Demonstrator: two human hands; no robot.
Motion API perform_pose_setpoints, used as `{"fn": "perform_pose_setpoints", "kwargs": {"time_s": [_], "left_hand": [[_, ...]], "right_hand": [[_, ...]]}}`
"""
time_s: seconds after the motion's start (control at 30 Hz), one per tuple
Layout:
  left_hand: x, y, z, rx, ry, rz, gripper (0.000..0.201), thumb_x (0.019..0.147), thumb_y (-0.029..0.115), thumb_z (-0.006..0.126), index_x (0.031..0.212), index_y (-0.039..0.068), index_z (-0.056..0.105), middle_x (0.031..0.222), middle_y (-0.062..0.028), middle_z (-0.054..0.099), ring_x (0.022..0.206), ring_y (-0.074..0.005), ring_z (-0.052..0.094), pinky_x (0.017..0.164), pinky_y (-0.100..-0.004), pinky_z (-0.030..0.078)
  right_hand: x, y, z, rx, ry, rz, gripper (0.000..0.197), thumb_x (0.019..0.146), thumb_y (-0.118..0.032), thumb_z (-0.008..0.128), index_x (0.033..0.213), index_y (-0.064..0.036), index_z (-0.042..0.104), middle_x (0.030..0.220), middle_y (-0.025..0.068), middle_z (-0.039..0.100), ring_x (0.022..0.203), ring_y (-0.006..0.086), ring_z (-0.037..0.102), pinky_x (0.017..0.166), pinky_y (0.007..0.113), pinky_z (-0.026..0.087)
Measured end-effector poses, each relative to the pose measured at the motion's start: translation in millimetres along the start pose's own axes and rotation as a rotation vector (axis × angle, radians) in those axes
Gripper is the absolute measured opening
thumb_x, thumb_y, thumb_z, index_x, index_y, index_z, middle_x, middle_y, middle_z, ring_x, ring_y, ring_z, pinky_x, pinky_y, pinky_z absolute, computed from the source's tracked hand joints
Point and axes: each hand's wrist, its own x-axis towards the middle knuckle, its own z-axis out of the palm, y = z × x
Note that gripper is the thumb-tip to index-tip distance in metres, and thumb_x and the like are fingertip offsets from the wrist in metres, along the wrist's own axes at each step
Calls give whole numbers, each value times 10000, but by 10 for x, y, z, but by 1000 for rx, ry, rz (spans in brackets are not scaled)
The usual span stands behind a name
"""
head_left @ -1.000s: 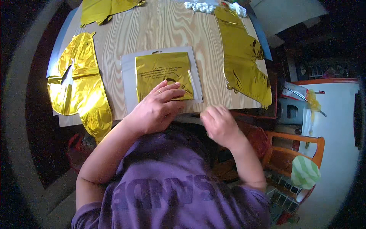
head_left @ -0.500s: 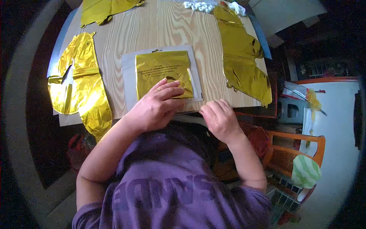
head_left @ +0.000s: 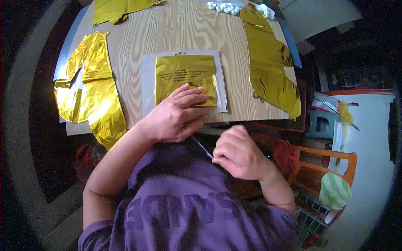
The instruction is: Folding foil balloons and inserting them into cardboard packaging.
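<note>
A clear flat plastic bag with a hang hole lies at the table's near edge. Inside it is a folded gold foil balloon, seen through dark print on the bag. My left hand lies across the bag's near part, fingers stretched out over it and thumb hidden. Closer to my body, my right hand is closed in a pinch. From its fingertips a thin pale strip runs taut up to the bag's near end under my left hand. Where the strip joins the bag is hidden.
Flat gold foil balloons lie at the left, far left and right of the wooden table. White bundles sit at the far edge. An orange wooden chair stands to the right.
My right hand has moved down toward my body, and the pale strip now shows between it and the bag. My left hand stays on the bag. The whole view has shifted slightly.
</note>
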Motion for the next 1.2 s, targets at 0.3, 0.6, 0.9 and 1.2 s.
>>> {"fn": "perform_pose_setpoints", "kwargs": {"time_s": [0.3, 0.6, 0.9, 1.2], "left_hand": [[-224, 444, -90, 291, 46, -70, 275, 723, 159, 701, 994, 114, 681, 951, -37, 596, 875, -211, 591, 802, -366, 454], [-2408, 960, -14, 168, 291, -1064, 128, 924, 144, 653, 915, 36, 720, 835, -139, 671, 736, -282, 668, 638, -399, 527], [-5572, -436, 598, 182, 59, -2097, 254, 931, 187, 635, 1152, 62, 649, 1071, -150, 699, 914, -296, 680, 833, -364, 536], [-4450, -966, 737, -59, 343, -1233, 510, 924, 296, 658, 1355, 83, 488, 1220, -120, 653, 987, -262, 660, 886, -365, 531]], "right_hand": [[389, 325, -9, 272, 97, 345, 107, 904, -63, 670, 907, -6, 580, 1227, 153, 584, 1088, 227, 601, 889, 333, 515], [454, 291, -34, 132, -14, 321, 127, 866, -74, 680, 874, -9, 570, 1224, 177, 637, 1165, 334, 593, 963, 393, 472], [488, 238, -73, 115, -23, 359, 152, 857, -106, 705, 871, -24, 578, 1219, 164, 650, 1184, 346, 577, 1015, 424, 436], [427, 213, -65, 145, 25, 370, 138, 856, -101, 708, 871, -29, 591, 1250, 178, 647, 1202, 342, 591, 1036, 415, 434]]}}
